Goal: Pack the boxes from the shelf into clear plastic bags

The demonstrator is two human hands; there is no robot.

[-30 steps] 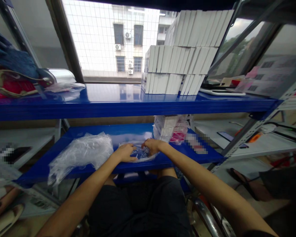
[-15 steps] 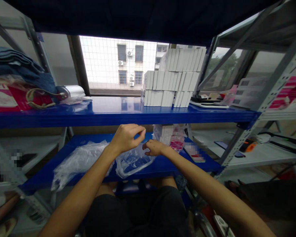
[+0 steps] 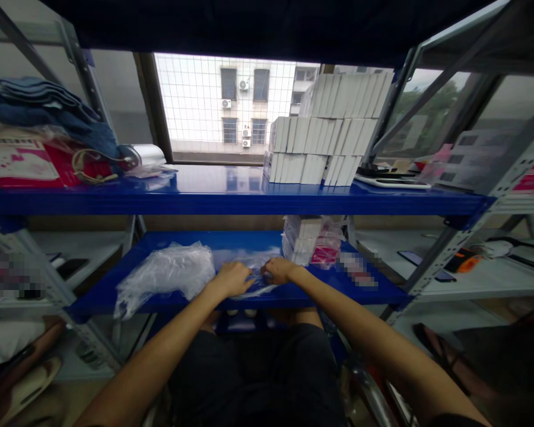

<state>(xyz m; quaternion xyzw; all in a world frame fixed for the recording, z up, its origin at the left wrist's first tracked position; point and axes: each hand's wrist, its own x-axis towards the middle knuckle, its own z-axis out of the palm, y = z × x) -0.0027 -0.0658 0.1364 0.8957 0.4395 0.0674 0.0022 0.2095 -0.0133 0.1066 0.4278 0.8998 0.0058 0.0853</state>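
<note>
Thin clear plastic — crinkled and shiny — makes up the bag pile [image 3: 171,270] and the flatter wrap [image 3: 261,290] beside it. The upper shelf [image 3: 222,178] and lower shelf [image 3: 240,240] look like smooth, glossy painted metal; the stacked boxes [image 3: 324,136], smooth matt card; the folded garments [image 3: 48,110], denim-like cloth.

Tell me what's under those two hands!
Clear plastic on the lower blue shelf, under the left hand and right hand. Whatever they cover can't be seen.
</note>
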